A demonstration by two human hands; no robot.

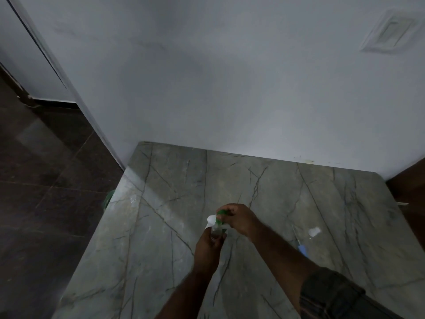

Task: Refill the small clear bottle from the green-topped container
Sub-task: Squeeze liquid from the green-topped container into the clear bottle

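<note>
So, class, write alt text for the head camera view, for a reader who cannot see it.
A person's left hand holds a small clear bottle at a grey veined table, while the right hand tips a green-topped container toward its mouth. A thin blue-ended tool and a small white object lie on the table to the right.

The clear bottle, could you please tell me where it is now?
Head view, lower centre: the left hand grips the bottle over the table, just under the container tilted by the right hand.
</note>
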